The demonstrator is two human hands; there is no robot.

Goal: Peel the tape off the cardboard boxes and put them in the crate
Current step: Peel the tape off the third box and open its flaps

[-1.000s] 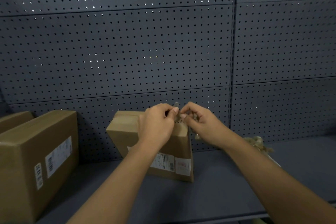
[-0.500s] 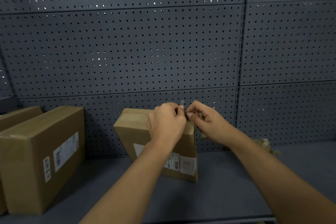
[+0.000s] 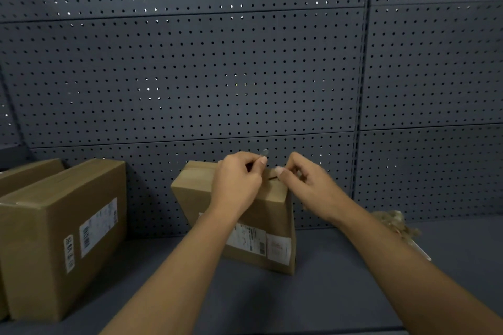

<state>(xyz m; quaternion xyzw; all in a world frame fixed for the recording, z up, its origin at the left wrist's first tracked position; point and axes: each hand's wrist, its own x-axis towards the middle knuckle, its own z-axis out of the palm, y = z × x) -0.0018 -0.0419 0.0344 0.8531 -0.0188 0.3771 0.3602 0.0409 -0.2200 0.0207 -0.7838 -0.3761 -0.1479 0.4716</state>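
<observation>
A small cardboard box (image 3: 196, 187) with white labels on its front stands on the grey shelf (image 3: 313, 302), leaning back against the pegboard. My left hand (image 3: 236, 182) is on the box's top edge and pinches a small lifted end of clear tape (image 3: 264, 152) between thumb and forefinger. My right hand (image 3: 304, 182) is at the top right corner, fingers curled, its fingertip at the tape seam. Whether it holds tape is unclear. No crate is in view.
A larger cardboard box (image 3: 62, 234) with barcode labels stands at the left, another box (image 3: 24, 174) behind it. A crumpled wad of peeled tape (image 3: 394, 226) lies on the shelf at the right. The grey pegboard wall (image 3: 245, 76) closes the back.
The view has shifted a little, so the boxes sit further right in the frame. My hands have drawn slightly apart on the box top, the left still pinching the tape end.
</observation>
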